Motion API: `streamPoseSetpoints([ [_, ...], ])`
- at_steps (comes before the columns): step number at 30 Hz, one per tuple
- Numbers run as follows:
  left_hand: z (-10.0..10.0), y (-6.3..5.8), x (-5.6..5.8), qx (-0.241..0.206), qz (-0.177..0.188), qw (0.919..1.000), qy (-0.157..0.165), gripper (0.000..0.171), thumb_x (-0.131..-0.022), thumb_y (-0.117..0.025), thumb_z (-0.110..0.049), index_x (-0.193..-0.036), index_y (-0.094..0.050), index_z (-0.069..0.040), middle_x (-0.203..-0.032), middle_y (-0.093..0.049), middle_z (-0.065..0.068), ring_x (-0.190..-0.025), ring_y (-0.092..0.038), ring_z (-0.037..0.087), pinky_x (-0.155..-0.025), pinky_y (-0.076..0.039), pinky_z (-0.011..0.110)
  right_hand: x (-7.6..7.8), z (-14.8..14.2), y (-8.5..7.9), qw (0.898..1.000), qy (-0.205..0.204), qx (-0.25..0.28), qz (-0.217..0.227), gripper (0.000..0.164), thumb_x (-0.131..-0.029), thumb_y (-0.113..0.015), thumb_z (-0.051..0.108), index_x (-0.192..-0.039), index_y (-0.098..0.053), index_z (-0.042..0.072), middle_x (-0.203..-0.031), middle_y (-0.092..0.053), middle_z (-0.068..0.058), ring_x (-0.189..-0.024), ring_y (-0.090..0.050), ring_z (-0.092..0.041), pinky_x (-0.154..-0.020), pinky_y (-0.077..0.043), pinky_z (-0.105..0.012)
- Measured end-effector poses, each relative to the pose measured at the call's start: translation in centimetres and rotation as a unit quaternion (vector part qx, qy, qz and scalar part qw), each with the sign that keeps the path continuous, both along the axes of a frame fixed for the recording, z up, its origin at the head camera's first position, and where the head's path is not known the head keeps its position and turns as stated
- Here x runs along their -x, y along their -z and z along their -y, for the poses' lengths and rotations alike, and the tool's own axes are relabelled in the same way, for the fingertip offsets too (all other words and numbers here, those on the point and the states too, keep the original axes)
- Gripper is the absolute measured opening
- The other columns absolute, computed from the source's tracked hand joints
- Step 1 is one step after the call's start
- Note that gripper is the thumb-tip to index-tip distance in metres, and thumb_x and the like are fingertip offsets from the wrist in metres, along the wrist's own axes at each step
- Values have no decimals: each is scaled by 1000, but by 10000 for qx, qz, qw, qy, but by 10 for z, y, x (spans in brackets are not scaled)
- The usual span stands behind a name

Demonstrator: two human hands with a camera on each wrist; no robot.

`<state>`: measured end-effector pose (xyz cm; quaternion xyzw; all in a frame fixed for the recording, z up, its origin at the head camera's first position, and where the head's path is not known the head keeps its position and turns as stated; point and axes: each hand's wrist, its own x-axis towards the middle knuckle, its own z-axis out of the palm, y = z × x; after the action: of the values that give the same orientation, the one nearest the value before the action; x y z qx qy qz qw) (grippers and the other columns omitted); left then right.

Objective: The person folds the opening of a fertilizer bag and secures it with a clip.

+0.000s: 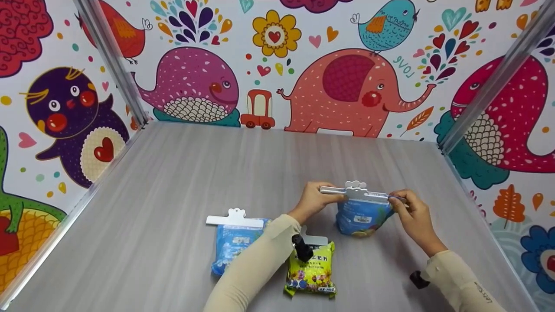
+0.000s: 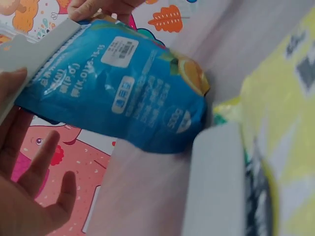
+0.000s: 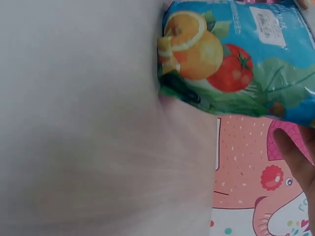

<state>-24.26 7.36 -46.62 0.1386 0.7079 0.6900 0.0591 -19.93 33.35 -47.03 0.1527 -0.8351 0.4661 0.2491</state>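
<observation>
A blue plastic bag (image 1: 363, 219) printed with fruit and vegetables stands upright on the table, its folded top under a white bag clip (image 1: 356, 191). My left hand (image 1: 318, 200) pinches the clip's left end between thumb and fingers, where it sticks out past the bag. At the other end, my right hand (image 1: 412, 212) pinches the clip together with the bag's top corner. The right wrist view shows oranges and a tomato on the bag (image 3: 236, 64), with the right hand (image 3: 300, 152) partly cut off at the edge.
A second blue bag (image 1: 236, 242) with a white clip (image 1: 236, 220) lies to the left, partly behind my left sleeve. Below my left wrist lies a yellow-green flower-printed bag (image 1: 310, 273), also clipped. Cartoon-printed walls (image 1: 269, 65) and metal posts (image 1: 115, 65) enclose the table (image 1: 182, 173).
</observation>
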Motion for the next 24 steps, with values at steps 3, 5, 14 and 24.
streamPoseSetpoints([
  [3,-3,2,-1,-164,144,9997,-107,19,-78,-85,-11,-92,-76,-1,-85,-74,0,-77,-64,8,-75,-52,25,-1,1,0,9987,45,314,388,7,-95,-56,-11,-101,-60,-9,-92,-62,9,-79,-60,0,-66,-51,-13],
  [5,-5,3,-2,-313,295,9989,-161,19,-79,-84,-10,-94,-76,-1,-87,-75,1,-80,-65,8,-78,-52,25,0,2,0,9970,27,541,560,7,-97,-56,-8,-103,-60,-10,-90,-62,9,-76,-60,-3,-64,-52,-16],
  [14,-13,8,-7,-1015,1113,9879,-366,22,-80,-82,-11,-100,-76,-2,-94,-75,3,-87,-67,11,-88,-53,35,-4,6,-2,9876,-63,1175,1043,17,-103,-51,3,-108,-55,-13,-85,-65,8,-72,-62,-5,-63,-55,-22],
  [24,-19,11,-10,-1509,1413,9769,-538,21,-81,-81,-10,-99,-74,-2,-92,-74,2,-87,-68,14,-84,-56,37,-4,9,-4,9786,130,1467,1437,25,-105,-50,12,-106,-53,-13,-83,-65,7,-72,-62,-6,-61,-55,-23],
])
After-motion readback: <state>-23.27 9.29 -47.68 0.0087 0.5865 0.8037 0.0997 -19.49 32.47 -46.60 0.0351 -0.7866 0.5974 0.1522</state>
